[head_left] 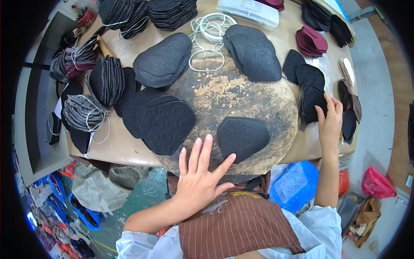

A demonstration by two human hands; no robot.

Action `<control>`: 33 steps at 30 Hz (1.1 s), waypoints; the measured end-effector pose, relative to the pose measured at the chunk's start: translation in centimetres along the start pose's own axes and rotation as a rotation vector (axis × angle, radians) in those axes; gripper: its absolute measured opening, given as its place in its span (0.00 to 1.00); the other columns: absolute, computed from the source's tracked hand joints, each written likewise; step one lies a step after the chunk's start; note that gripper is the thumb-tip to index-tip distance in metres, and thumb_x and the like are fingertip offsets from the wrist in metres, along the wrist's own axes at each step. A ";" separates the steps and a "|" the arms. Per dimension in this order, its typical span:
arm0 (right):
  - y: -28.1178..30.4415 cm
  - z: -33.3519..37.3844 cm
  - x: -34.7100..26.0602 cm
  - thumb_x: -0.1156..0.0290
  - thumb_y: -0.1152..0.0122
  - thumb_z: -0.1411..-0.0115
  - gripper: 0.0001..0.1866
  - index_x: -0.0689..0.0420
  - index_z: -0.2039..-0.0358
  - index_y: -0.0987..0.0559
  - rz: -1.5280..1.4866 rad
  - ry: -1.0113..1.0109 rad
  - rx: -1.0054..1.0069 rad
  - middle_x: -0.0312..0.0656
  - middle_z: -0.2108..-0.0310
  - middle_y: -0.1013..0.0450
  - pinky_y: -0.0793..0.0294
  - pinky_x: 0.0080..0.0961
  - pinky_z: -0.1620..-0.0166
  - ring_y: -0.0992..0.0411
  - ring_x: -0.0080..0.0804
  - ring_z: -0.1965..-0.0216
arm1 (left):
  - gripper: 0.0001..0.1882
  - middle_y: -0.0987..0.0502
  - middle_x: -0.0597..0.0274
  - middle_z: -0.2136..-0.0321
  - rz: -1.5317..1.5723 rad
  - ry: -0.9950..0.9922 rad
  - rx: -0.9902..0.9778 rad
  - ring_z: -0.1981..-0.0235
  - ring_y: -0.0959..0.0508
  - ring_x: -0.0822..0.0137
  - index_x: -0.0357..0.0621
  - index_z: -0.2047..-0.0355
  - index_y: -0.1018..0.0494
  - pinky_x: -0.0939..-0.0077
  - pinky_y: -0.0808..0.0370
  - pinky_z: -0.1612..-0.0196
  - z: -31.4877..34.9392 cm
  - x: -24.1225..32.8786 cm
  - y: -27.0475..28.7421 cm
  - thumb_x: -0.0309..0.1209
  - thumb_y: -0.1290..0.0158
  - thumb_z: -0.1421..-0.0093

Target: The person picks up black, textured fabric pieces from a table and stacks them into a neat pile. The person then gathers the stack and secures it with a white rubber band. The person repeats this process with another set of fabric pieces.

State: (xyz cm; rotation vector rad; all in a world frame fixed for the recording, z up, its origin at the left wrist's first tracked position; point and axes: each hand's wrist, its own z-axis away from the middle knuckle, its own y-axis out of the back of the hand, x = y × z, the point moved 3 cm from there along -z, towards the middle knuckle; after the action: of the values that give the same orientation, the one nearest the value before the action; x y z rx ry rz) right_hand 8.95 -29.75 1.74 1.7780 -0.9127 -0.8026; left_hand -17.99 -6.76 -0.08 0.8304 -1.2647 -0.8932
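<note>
L hand [196,186], back up, fingers spread over near edge of worn round board [282,114]; index tip at lower edge of lone blk piece [243,137], can't tell if pressing. R hand [331,120] out to R, thumb + fingers at edge of overlapping blk pieces [311,88] beside board. Embossed blk stack [168,123] on board's L side, two more dk stacks up top L [161,60] & R [258,56], w/ wht cord [207,36] looped btwn. Clear plastic box [250,13] behind. Far R, maroon stack [311,41]. Far L, tied gry bundle [83,114]. Below table, blue tub [295,184] nr R forearm; brn striped apron [239,228] on person
</note>
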 end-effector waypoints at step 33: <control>-3.5 3.0 -12.8 0.77 0.35 0.46 0.10 0.64 0.62 0.23 -1.064 -0.165 -0.828 0.34 0.69 0.25 0.28 0.17 0.63 0.30 0.14 0.67 | 0.37 0.50 0.36 0.38 0.026 0.082 0.131 0.38 0.47 0.44 0.69 0.40 0.37 0.44 0.52 0.40 2.0 0.6 -2.0 0.53 0.41 0.51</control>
State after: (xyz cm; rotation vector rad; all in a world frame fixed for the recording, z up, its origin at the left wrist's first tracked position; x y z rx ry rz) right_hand 0.75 -19.21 -0.94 1.3376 0.3867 -1.6931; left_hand -20.13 -8.19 -1.41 0.9427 -1.2694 -0.7539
